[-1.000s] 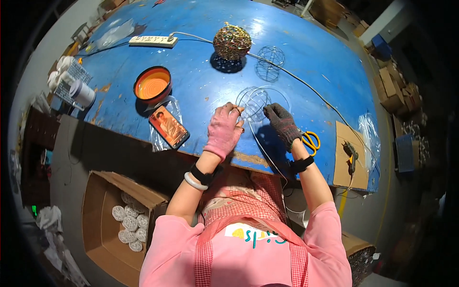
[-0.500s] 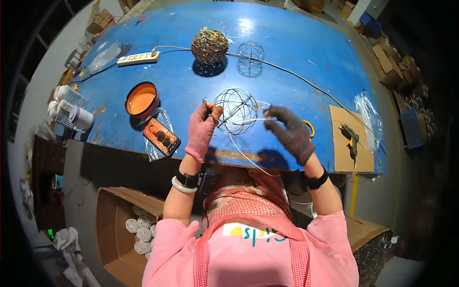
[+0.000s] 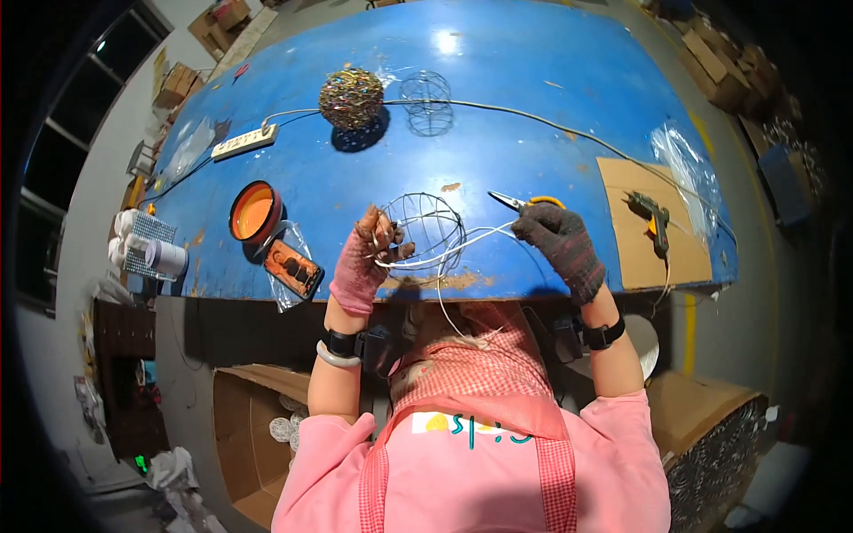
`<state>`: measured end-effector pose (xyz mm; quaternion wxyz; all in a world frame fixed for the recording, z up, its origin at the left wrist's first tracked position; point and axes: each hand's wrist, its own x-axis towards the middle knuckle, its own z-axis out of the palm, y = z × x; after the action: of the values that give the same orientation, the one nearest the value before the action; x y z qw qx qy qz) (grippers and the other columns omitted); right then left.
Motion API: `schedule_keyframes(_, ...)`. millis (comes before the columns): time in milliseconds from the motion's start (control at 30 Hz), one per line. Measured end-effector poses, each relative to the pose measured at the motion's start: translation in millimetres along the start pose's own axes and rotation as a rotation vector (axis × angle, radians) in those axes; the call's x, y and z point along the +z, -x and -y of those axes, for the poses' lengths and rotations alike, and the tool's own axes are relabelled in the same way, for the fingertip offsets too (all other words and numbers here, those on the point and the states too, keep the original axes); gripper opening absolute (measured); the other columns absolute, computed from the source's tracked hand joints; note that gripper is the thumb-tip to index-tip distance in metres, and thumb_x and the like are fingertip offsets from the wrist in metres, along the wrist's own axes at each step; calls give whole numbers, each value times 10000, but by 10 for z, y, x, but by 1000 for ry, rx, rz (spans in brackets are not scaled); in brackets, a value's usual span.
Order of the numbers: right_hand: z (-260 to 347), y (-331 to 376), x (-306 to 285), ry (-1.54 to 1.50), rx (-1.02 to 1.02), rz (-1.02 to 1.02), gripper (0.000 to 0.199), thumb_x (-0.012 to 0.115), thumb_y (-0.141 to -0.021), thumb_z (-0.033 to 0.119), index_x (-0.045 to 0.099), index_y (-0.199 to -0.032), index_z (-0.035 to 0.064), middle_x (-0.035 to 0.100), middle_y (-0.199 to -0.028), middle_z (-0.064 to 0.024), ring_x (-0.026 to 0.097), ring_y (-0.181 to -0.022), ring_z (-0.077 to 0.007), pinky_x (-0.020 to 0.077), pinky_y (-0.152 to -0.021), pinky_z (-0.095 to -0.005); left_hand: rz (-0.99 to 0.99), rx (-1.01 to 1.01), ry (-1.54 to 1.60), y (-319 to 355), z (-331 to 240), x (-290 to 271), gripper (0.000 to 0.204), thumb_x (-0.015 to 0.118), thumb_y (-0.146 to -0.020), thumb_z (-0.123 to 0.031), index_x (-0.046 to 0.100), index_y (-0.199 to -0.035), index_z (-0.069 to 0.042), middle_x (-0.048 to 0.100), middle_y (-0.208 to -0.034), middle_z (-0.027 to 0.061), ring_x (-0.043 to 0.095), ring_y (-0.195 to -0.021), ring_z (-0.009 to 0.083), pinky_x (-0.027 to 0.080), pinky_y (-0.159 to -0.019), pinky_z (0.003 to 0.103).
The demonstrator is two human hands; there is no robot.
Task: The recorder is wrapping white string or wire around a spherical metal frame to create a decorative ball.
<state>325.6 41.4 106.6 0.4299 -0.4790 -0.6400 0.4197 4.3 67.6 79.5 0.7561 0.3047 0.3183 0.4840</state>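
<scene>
My left hand [image 3: 362,265], in a pink glove with bare fingertips, is closed on the near left side of a dark round wire frame [image 3: 433,216]. A white cord [image 3: 480,234] runs from those fingers across the frame, and a loose length hangs over the table edge toward my apron. My right hand [image 3: 562,251], in a dark grey glove, is closed on the cord to the right of the frame and draws it out sideways. Just beyond those fingers are pliers [image 3: 508,201] with an orange handle, partly covered by the hand.
Beyond stand a glittery twig-like ball [image 3: 352,98] and another wire frame [image 3: 426,104]. A power strip [image 3: 244,143], an orange bowl [image 3: 255,212] and a phone [image 3: 293,269] are at left. At right a glue gun [image 3: 651,222] lies on cardboard [image 3: 622,258]. A box [image 3: 258,382] of white balls sits below.
My right hand has closed on the white cord and moved slightly right. The wire frame has turned and come nearer in my left hand. The pliers now show beyond my right hand.
</scene>
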Motion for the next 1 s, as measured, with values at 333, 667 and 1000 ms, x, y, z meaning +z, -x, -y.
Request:
schedule_keyframes(333,-252,38,443,-436,205,-161,176,635,-969,163,705,-1053,26,691,-970,-45,665,-886,-126,554,-672,-257,236,-104,428,-112,347,192,460,486,-1016,-481,633,-833,-85,669,-879,66,610,-948,298,504,-791,392)
schedule_keyframes(667,-186,-181,495,-340,154,-271,249,575,-1015,238,718,-1093,50,696,-1011,-32,649,-890,-113,543,-762,-264,28,10,360,-80,261,64,403,588,-987,-387,518,-688,-125,497,-664,11,571,-797,199,500,-691,348)
schedule_keyframes(1000,-67,-269,866,295,-345,84,293,637,-832,3,596,-1122,7,659,-996,-170,662,-914,-339,541,-822,-376,35,272,259,-318,653,-125,320,604,-991,-360,548,-837,-85,548,-912,31,517,-885,184,416,-898,335)
